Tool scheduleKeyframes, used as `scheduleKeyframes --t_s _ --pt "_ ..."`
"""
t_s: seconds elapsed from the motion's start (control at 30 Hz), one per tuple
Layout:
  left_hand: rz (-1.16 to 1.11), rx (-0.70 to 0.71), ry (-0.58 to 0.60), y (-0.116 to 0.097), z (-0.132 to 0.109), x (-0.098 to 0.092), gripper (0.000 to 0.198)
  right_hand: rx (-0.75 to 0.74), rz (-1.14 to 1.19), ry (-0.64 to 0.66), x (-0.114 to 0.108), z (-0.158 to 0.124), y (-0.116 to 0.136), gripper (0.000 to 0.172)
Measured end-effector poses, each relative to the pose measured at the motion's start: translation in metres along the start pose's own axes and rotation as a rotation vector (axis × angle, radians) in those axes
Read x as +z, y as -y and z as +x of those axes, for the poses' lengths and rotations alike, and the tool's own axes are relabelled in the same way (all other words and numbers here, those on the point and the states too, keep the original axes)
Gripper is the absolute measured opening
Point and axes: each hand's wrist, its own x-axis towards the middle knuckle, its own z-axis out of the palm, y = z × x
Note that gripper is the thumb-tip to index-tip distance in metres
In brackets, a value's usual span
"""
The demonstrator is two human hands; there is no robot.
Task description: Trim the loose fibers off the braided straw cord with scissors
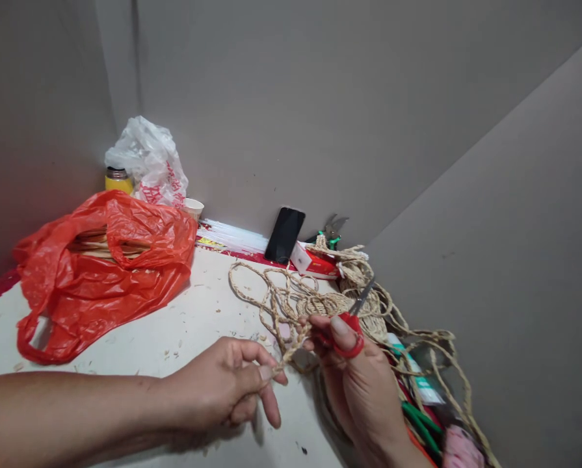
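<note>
My left hand (237,380) pinches a braided straw rope (294,350) between thumb and forefinger, its other fingers loosely spread. From there the rope runs up to the fingertips of my right hand (363,390). That hand is closed around the red handles of a pair of scissors (353,325), whose blades point up and to the right. Whether the right fingertips also grip the rope, I cannot tell for sure. Behind both hands, more of the same rope lies in loose loops and a coil (322,304) on the white tabletop (207,292).
At left, a red plastic bag (149,286) holds flat straw-coloured strips. Beyond it are a yellow jar (118,181), a white plastic bag (147,153) and a paper cup (193,207). A phone (285,235) leans near the wall, beside pruning shears (334,227). Green handles (422,426) lie right.
</note>
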Motion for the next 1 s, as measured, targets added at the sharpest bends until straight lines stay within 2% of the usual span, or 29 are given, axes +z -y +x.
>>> scheduleKeyframes --t_s 0.13,0.37,0.7,0.87,1.0 --pt "-0.017 0.018 -0.035 0.001 0.003 -0.005 0.024 0.013 -0.034 0.005 -0.001 0.004 -0.002 0.029" --pt "0.019 0.051 -0.155 0.0 0.008 -0.014 0.031 0.056 -0.141 0.141 -0.009 0.012 -0.008 0.033" --pt "-0.094 0.03 -0.068 -0.002 0.01 -0.018 0.023 0.049 -0.127 0.15 -0.011 0.011 -0.008 0.032" --pt "-0.105 0.06 -0.165 -0.003 0.013 -0.02 0.021 0.14 -0.172 0.221 -0.012 0.01 -0.008 0.038" --pt "-0.111 0.062 -0.182 -0.002 0.015 -0.022 0.02 0.112 -0.246 0.255 -0.017 0.01 -0.012 0.039"
